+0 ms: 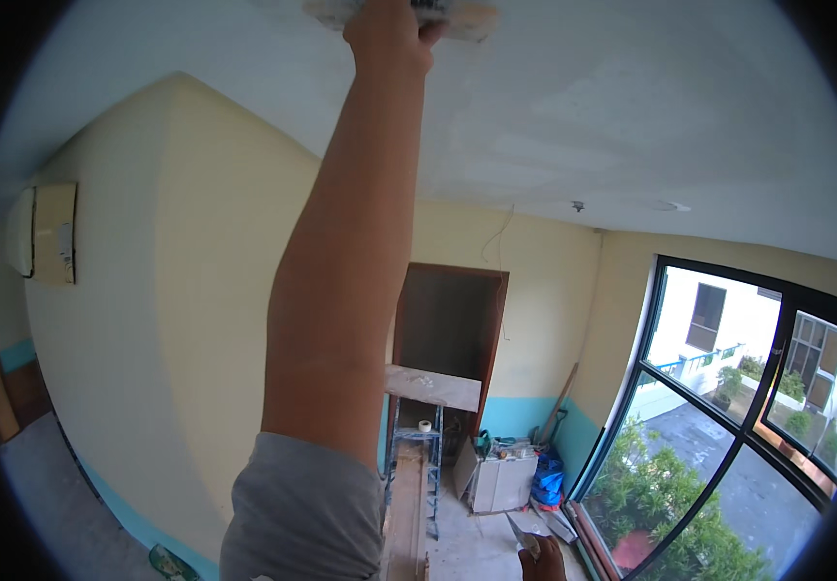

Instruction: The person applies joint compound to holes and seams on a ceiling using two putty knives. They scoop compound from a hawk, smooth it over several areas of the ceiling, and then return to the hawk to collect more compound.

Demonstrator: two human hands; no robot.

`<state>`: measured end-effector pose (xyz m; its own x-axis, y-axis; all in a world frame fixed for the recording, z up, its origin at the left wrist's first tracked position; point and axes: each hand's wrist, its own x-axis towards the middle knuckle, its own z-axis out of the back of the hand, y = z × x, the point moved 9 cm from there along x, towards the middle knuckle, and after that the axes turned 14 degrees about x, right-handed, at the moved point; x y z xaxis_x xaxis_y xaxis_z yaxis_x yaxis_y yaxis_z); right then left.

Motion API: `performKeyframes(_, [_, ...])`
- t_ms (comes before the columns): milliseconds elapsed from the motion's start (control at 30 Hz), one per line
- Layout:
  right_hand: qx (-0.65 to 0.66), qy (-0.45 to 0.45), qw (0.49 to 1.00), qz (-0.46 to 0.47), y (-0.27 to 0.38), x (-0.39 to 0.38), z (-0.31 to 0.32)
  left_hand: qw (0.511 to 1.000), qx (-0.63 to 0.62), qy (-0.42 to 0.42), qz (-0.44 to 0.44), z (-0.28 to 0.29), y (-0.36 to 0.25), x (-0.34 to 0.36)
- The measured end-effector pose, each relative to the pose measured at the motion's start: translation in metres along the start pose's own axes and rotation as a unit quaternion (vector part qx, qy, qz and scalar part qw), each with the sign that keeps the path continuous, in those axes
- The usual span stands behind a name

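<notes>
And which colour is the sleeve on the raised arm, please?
The sleeve is grey, seen best in the head view.

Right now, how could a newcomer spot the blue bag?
Find the large black-framed window on the right. Left of its lower-left corner stands a white cabinet. The blue bag sits between them, its vivid, crumpled surface unlike the pale, boxy cabinet.

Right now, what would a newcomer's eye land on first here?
The raised left arm running up mid-picture, its left hand gripping a wide flat tool up at the ceiling, at the top edge. Next, the bright black-framed window on the right, with bushes outside. Then, low and right of centre, the right hand holding a putty knife.
</notes>
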<state>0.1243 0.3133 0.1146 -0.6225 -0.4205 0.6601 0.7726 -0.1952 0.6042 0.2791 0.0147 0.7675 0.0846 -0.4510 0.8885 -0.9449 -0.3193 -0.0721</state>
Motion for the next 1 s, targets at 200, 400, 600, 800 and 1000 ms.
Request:
performKeyframes(200, [0.015, 0.009, 0.999, 0.043, 0.012, 0.004, -0.009, 0.995, -0.094, -0.014, 0.024, -0.012, -0.094, -0.043])
performKeyframes(400, [-0.009, 0.010, 0.998, 0.054, -0.013, -0.006, -0.017, 0.989, -0.079, -0.031, -0.123, 0.006, -0.159, -0.079])
performKeyframes(600, [0.054, -0.043, 0.995, -0.068, -0.023, -0.013, 0.001, 0.993, -0.005, -0.108, -0.055, 0.084, -0.046, -0.027])
performKeyframes(800, [0.036, -0.045, 0.995, -0.080, -0.029, -0.017, 0.004, 0.983, -0.041, -0.062, 0.167, 0.060, 0.099, -0.007])
performKeyframes(1000, [0.002, -0.044, 0.997, -0.067, -0.046, -0.027, -0.001, 0.984, -0.115, -0.043, 0.130, 0.035, 0.093, 0.008])
